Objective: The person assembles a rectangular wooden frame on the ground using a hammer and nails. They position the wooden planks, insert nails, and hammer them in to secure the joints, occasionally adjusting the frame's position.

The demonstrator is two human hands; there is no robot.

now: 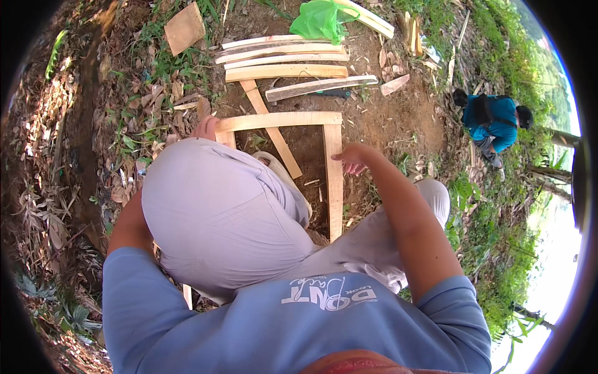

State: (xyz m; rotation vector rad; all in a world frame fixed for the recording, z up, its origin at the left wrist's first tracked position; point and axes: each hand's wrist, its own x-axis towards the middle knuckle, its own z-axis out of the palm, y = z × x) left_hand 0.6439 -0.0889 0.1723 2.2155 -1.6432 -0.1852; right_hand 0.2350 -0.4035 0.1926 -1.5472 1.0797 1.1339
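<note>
1. Wooden frame (293,118): on my feed it is in front of the person, with its pale crossbar (268,121) at the far side and the right leg (334,187) running back from the crossbar's right end. I can't tell whether it lies flat or is propped up.
2. I judge it stiff and fairly light, rough rather than slippery, with the corners probably the weak spots. I'd take hold of the crossbar close to both corners and avoid twisting the legs.
3. Left hand (205,127): at the crossbar's left end, partly hidden by the knee (187,168). I cannot tell how far its fingers close, or on what.
4. Right hand (352,157): nearer the person than the crossbar's right end, at the outer edge of the right leg. Its fingers are half curled, wrapped round nothing I can see; whether it presses the wood, I can't say.
5. Frame count: one crossbar, two legs, the left leg (227,138) showing only as a stub under the crossbar's left end.
6. Beyond the crossbar I count at least four pale strips (286,72), one weathered plank (321,88), one dark tool (333,93) and one green bag (316,22). One slanting slat (283,149) passes below the crossbar.
7. One co-worker (492,121), well right of the crossbar.
</note>
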